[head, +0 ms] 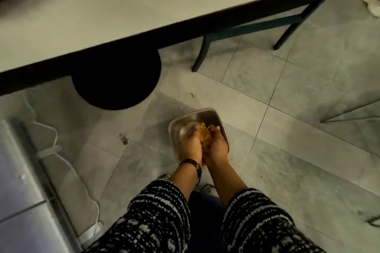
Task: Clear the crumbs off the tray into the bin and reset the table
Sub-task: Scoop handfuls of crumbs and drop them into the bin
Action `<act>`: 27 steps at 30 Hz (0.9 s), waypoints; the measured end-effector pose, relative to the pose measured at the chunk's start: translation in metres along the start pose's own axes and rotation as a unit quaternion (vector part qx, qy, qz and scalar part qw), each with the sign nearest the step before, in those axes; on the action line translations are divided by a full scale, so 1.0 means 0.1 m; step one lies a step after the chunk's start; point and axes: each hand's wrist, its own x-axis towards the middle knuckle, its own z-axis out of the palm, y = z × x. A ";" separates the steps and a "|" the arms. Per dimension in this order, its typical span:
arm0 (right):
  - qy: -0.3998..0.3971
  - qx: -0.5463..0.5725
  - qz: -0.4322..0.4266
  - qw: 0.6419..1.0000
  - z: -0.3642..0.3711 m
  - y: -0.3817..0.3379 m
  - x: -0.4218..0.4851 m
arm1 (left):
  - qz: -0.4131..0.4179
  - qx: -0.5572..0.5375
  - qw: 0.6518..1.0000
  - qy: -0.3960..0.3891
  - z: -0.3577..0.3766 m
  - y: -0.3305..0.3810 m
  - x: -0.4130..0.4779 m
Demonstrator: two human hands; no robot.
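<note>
Tray [202, 116] half hidden under hands [204, 146]

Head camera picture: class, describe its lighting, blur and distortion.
Head view: dim, greenish light overall; the table edge bows from wide-angle distortion; the top-left corner is dark and out of focus; the left hand and right hand, cupped around yellow scraps over the metal tray, look soft; the black stool shows no detail.

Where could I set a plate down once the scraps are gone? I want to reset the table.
The white tabletop is bare along its dark front edge. The floor is crowded: the metal tray sits below both hands, left hand and right hand, cupping yellow scraps, near a black stool.
</note>
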 end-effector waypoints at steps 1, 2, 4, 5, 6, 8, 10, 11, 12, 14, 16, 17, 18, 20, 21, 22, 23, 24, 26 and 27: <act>-0.010 0.006 0.019 1.000 0.01 0.02 0.10 | -0.004 0.018 1.000 0.005 0.01 0.00 0.08; -0.016 0.011 0.030 0.999 0.01 0.04 0.14 | -0.008 0.020 1.000 0.009 0.01 0.02 0.13; -0.013 0.007 0.039 0.999 0.01 0.03 0.14 | -0.014 0.022 1.000 0.006 0.00 0.04 0.20; -0.011 0.008 0.035 0.999 0.01 0.00 0.11 | -0.017 0.024 1.000 0.000 0.00 0.06 0.20; -0.015 0.013 0.035 0.999 0.01 -0.03 0.06 | -0.018 0.021 1.000 -0.003 0.01 0.08 0.19; -0.024 0.019 0.025 0.999 0.03 -0.12 -0.08 | -0.024 0.001 1.000 -0.004 0.00 0.15 0.09; -0.028 0.016 0.006 0.999 0.04 -0.25 -0.27 | -0.022 -0.005 1.000 -0.013 0.02 0.28 -0.10; -0.034 0.019 -0.001 0.999 0.05 -0.31 -0.36 | -0.015 -0.003 1.000 -0.020 0.02 0.35 -0.22; -0.038 0.025 -0.005 0.999 0.06 -0.37 -0.48 | -0.007 0.001 1.000 -0.025 0.01 0.44 -0.36; -0.043 0.031 -0.013 0.999 0.06 -0.50 -0.74 | 0.008 0.009 0.999 -0.036 -0.02 0.60 -0.63; -0.052 0.038 -0.023 0.998 0.06 -0.67 -1.07 | 0.019 0.006 0.999 -0.048 -0.04 0.80 -0.96; -0.058 0.045 -0.025 0.997 0.07 -0.76 -1.25 | 0.024 0.007 0.998 -0.053 -0.05 0.90 -1.13; -0.060 0.052 -0.028 0.996 0.07 -0.84 -1.43 | 0.026 0.014 0.998 -0.059 -0.05 1.01 -1.32; -0.052 0.066 -0.032 0.996 0.08 -0.99 -1.74 | 0.032 0.025 0.996 -0.077 -0.05 1.17 -1.69; -0.053 0.073 -0.034 0.995 0.08 -1.06 -1.90 | 0.035 0.020 0.996 -0.085 -0.07 1.22 -1.87; -0.059 0.077 -0.035 0.995 0.09 -1.13 -2.09 | 0.039 0.017 0.995 -0.092 -0.09 1.28 -2.07; -0.068 0.077 -0.037 0.994 0.09 -1.19 -2.28 | 0.045 0.016 0.994 -0.100 -0.11 1.34 -2.29; -0.081 0.077 -0.039 0.993 0.10 -1.24 -2.44 | 0.054 0.013 0.992 -0.109 -0.13 1.41 -2.48; -0.109 0.074 -0.051 0.990 0.13 -1.35 -2.80 | 0.078 -0.003 0.990 -0.120 -0.21 1.60 -2.87; -0.122 0.066 -0.059 0.989 0.15 -1.40 -2.98 | 0.103 -0.013 0.987 -0.124 -0.28 1.70 -3.05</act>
